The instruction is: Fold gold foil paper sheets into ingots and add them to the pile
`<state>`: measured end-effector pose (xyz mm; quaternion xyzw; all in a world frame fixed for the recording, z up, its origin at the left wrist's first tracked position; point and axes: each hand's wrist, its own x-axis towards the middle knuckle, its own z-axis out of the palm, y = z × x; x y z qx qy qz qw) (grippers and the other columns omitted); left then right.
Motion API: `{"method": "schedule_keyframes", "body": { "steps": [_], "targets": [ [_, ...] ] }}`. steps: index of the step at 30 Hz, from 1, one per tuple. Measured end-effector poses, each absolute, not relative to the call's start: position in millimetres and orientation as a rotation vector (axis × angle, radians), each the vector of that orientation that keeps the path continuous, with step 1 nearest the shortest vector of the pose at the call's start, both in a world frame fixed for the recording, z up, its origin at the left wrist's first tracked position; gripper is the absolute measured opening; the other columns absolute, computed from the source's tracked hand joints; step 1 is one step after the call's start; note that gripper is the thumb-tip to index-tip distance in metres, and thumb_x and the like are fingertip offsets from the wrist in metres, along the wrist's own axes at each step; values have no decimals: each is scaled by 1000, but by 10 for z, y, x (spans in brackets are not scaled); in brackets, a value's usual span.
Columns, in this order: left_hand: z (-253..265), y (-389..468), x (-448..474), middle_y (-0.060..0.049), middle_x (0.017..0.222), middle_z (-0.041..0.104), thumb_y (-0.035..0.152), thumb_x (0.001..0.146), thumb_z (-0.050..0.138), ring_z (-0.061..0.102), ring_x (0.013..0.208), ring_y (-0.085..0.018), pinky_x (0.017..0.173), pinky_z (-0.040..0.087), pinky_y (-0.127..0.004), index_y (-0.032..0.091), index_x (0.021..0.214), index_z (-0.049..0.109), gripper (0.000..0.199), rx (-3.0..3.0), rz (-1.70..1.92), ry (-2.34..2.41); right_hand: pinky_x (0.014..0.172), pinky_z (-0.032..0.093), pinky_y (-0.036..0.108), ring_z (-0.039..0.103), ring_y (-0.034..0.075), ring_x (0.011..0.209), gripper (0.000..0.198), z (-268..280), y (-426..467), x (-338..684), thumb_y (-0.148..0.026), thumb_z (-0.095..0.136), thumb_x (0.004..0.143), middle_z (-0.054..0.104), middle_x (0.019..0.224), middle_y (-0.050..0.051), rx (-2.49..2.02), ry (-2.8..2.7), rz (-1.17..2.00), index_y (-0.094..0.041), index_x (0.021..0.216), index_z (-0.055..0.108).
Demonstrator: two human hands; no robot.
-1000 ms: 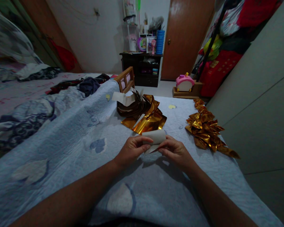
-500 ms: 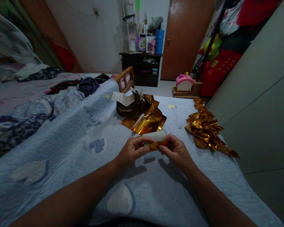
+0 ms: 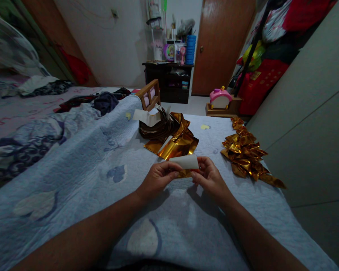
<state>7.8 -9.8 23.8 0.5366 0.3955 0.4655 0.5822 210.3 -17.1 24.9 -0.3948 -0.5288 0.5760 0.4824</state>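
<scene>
Between my hands is a sheet of gold foil paper (image 3: 188,162), its white back facing up and its near edge folded over to show gold. My left hand (image 3: 159,177) pinches the left end between thumb and fingers. At the right end, my right hand (image 3: 207,176) grips the same sheet, thumb in front. Just beyond lies a stack of gold foil paper (image 3: 177,145), dark and fanned at its left, with some sheets turned white side up. Folded gold foil pieces (image 3: 244,152) are heaped to the right, near the bed's edge.
A pale blue quilt (image 3: 118,203) with heart patterns covers the bed under my hands. Crumpled bedding (image 3: 73,124) lies to the left. Past the bed's far end stand a wooden rail (image 3: 151,94), a dark cabinet (image 3: 169,82) and a pink toy (image 3: 220,98). A pale panel (image 3: 307,131) rises on the right.
The foil sheet has tilted, so more of its white back shows above the gold fold. My right hand's fingers have shifted slightly up along its right end. The heaps have not moved.
</scene>
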Motion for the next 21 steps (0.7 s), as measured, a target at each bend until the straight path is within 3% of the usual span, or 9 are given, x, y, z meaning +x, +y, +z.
{"method": "schedule_keyframes", "body": {
  "steps": [3,11,16,21],
  "targets": [
    [207,-88,79,-6,90,76,26,77,82,70,84,-20,82,54,-31,16,89,77,17,1230,1089,908,56,40,27,50,13,61,24,299,-182,2137,-41,68,86,56,71,-2,-1019,-1433,1341,-20,97,63],
    [177,-89,112,-4,92,74,22,77,82,69,85,-16,79,52,-26,16,91,71,19,1185,1109,814,56,39,27,48,13,59,21,312,-201,2131,-37,65,85,54,66,-3,-1071,-1459,1267,-18,91,67],
    [192,-95,142,-4,99,76,20,77,82,71,91,-18,84,52,-29,21,110,53,44,1046,1091,742,56,38,27,47,13,59,16,317,-203,2113,-34,63,85,53,66,-3,-1077,-1482,1198,-19,90,67],
    [196,-87,139,-2,96,75,22,73,86,70,82,-16,79,52,-27,23,120,42,64,983,1073,774,56,38,27,47,13,58,14,322,-209,2111,-31,62,86,52,64,-4,-1102,-1518,1121,-19,89,67]
  ]
}}
